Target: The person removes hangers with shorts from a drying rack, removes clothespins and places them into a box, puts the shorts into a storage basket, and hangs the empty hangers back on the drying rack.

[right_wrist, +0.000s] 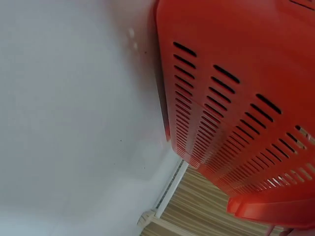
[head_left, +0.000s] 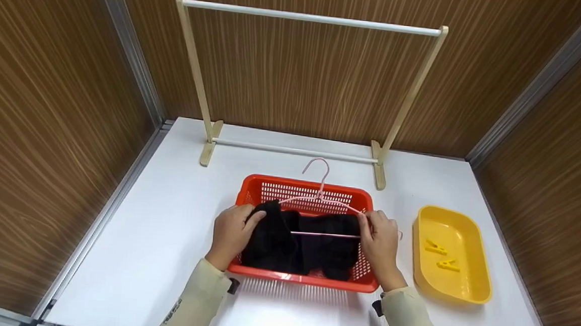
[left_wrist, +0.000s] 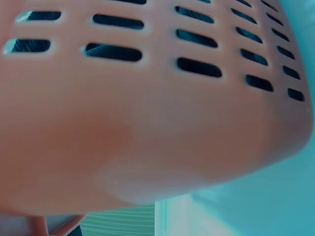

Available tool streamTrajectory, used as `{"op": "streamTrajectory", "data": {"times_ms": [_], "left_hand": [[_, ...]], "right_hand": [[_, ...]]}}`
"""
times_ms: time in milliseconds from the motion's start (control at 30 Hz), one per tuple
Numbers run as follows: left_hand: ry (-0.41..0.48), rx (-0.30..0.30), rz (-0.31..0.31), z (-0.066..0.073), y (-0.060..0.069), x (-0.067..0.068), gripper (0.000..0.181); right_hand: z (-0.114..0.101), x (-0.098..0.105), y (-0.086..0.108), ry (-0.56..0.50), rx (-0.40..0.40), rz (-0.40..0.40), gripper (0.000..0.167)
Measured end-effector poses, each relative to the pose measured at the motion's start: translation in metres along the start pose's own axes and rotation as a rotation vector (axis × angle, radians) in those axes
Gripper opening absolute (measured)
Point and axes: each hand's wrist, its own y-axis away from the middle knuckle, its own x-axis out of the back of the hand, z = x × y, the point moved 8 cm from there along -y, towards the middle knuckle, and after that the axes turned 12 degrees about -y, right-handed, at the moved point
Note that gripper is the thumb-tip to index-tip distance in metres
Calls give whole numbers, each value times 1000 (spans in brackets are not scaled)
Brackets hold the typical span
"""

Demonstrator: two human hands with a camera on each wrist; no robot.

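Observation:
A pink hanger (head_left: 320, 197) is held over the red basket (head_left: 301, 279) in the head view, its hook upward. My right hand (head_left: 380, 239) pinches the hanger's right shoulder, with a small pink end showing beyond the fingers. Black cloth (head_left: 271, 237), perhaps a garment, covers the hanger's left end; my left hand (head_left: 232, 235) grips it there, thumb on top. The rest of the cloth lies in the basket, partly behind the hanger's lower bar. Both wrist views show mostly the basket's slotted outer wall (left_wrist: 147, 113), (right_wrist: 221, 98), and neither hand's grip is visible there.
A rack (head_left: 309, 17) with a white top rail and wooden legs stands behind the basket. To the right sits a yellow tray (head_left: 451, 296) with two yellow clothespins (head_left: 448, 265) in it. Wood-grain panels (head_left: 300, 78) enclose the white table (head_left: 138, 254) at the back and sides.

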Motion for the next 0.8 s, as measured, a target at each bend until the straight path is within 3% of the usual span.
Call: {"op": "streamTrajectory", "data": {"times_ms": [367,667,800], "left_hand": [[-40,17,-70,-1,0,-8,43],[-119,1,-97,2,0,-10,37],[-127,-10,-94,2,0,-10,36]], "right_hand": [[3,0,0,31,-30,-11,18],[2,-4,-1,162,-65,-72,22],[0,-6,-2,196,-43,-78,20]]}}
